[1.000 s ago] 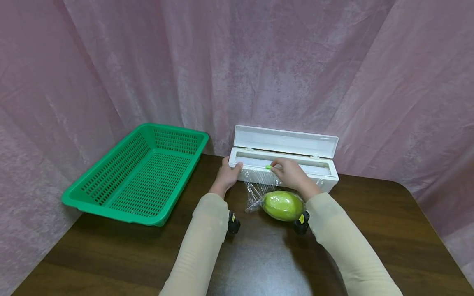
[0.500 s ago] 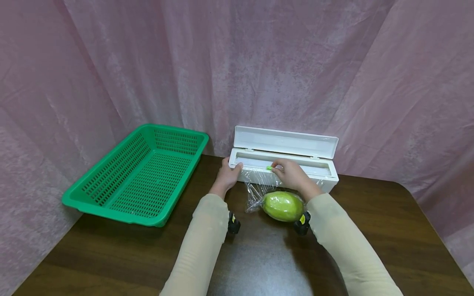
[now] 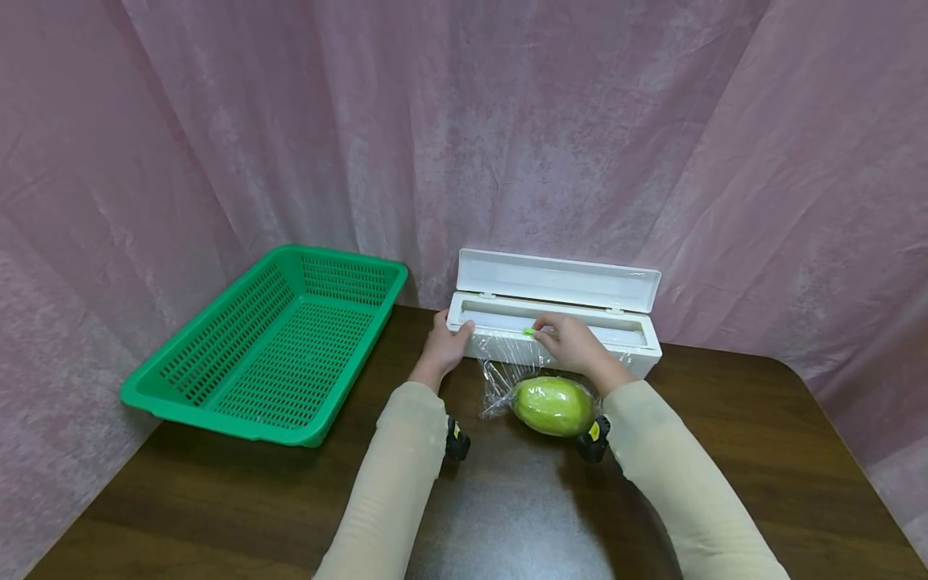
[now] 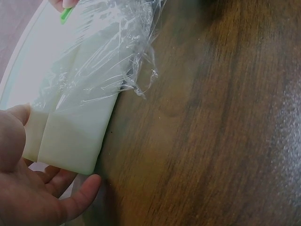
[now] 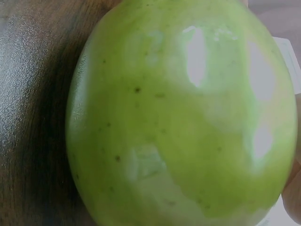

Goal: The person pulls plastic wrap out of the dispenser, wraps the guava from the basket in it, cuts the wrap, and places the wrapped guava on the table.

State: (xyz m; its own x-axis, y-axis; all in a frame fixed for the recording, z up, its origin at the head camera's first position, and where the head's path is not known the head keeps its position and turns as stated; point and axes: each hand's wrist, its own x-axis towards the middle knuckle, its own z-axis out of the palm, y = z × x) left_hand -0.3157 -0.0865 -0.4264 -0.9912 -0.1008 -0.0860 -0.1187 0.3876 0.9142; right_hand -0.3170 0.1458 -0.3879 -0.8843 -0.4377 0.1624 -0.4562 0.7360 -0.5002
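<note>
A white cling film dispenser [image 3: 561, 354] stands at the back of the table with its lid [image 3: 558, 278] raised. My left hand [image 3: 444, 342] grips its left end, thumb on the top edge, as the left wrist view also shows. My right hand [image 3: 573, 342] pinches the small green slide cutter [image 3: 528, 331] on the front top edge. From that edge, cling film [image 3: 500, 379] runs down to a green oval fruit [image 3: 553, 407] wrapped in film, lying below the right hand. The fruit's shiny skin [image 5: 178, 113] fills most of the right wrist view, hiding most of that hand.
A green plastic basket [image 3: 395, 278] with slotted walls stands on the left of the brown wooden table [image 3: 507, 515]. Pink curtains [image 3: 435, 121] hang close behind the dispenser and the basket. Black wrist cameras sit under both sleeves, the right one [image 3: 593, 439] beside the fruit.
The right hand and the green cutter have shifted very slightly to the right along the dispenser's edge. The left hand keeps its grip, and the wrapped fruit stays in place.
</note>
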